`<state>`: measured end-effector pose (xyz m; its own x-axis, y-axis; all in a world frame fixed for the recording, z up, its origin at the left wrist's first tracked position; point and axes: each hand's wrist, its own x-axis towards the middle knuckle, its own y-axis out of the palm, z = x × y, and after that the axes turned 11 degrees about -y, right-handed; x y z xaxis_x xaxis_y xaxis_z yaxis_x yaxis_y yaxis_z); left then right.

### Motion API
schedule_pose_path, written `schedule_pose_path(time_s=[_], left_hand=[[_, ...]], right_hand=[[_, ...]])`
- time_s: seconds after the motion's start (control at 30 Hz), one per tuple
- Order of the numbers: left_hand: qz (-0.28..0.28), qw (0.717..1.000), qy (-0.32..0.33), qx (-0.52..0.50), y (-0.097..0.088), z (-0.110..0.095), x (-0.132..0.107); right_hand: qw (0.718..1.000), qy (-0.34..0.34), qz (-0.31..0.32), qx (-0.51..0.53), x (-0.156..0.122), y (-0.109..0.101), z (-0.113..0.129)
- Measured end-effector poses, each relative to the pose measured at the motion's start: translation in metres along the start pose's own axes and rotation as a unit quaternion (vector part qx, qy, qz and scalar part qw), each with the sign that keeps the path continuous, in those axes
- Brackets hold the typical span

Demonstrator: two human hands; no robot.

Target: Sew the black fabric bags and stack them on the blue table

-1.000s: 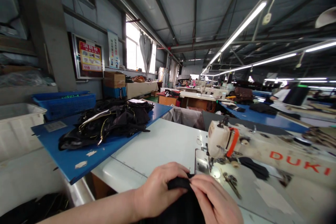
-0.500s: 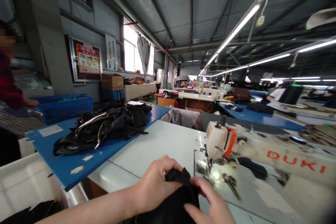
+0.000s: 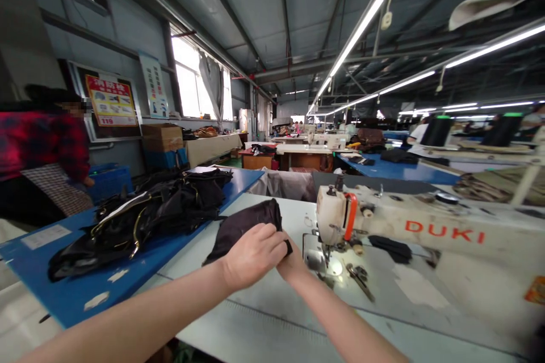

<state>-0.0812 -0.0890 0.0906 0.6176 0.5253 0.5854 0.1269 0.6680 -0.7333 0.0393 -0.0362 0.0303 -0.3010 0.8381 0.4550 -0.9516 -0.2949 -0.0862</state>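
Black cloth (image 3: 244, 224) held just left of the sewing machine (image 3: 426, 232), at its needle end.
Left hand (image 3: 251, 255) closed over the cloth's near edge, fingers curled tight around a fold. Right hand (image 3: 293, 264) tucked behind the left and touching the same edge, its fingers hidden, so impossible to tell how far open. Seems a gathering, shifting step, with limp fabric that wants a firm grip from both sides. Farther left of the machine, a pile of dark garments (image 3: 145, 215) on a blue table (image 3: 76, 295); beyond that, a person in a red checked top (image 3: 42, 147).
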Motion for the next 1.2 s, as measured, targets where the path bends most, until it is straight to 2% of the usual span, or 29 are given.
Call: schedule_pose_path(time_s=[0.1, 0.2, 0.3, 0.4, 0.67, 0.8, 0.9, 1.03, 1.2], left_hand=[[0.037, 0.999, -0.011, -0.006, 0.039, -0.004, -0.022], [0.044, 0.998, -0.017, -0.029, 0.067, -0.018, -0.034], [0.035, 0.998, -0.007, -0.055, 0.082, -0.034, -0.028], [0.023, 0.997, 0.000, -0.075, 0.089, -0.045, -0.014], [0.023, 0.989, -0.027, -0.140, 0.100, -0.058, -0.003], [0.042, 0.975, -0.046, -0.212, 0.099, -0.057, -0.002], [0.059, 0.973, -0.033, -0.222, 0.100, -0.054, -0.003], [0.051, 0.979, -0.018, -0.198, 0.108, -0.051, -0.002], [0.058, 0.982, 0.001, -0.182, 0.115, -0.050, 0.002]], right_hand=[[0.990, 0.131, 0.032, 0.030, -0.022, -0.030, -0.013], [0.972, 0.223, 0.029, 0.063, -0.050, -0.061, -0.013], [0.957, 0.277, 0.005, 0.090, -0.061, -0.076, -0.006], [0.946, 0.309, -0.024, 0.095, -0.058, -0.079, -0.004], [0.929, 0.357, -0.065, 0.078, -0.052, -0.093, -0.011], [0.927, 0.359, -0.092, 0.055, -0.051, -0.099, -0.014], [0.928, 0.355, -0.107, 0.035, -0.050, -0.100, -0.019], [0.932, 0.349, -0.097, 0.008, -0.048, -0.104, -0.026], [0.944, 0.321, -0.047, -0.055, -0.049, -0.115, -0.025]])
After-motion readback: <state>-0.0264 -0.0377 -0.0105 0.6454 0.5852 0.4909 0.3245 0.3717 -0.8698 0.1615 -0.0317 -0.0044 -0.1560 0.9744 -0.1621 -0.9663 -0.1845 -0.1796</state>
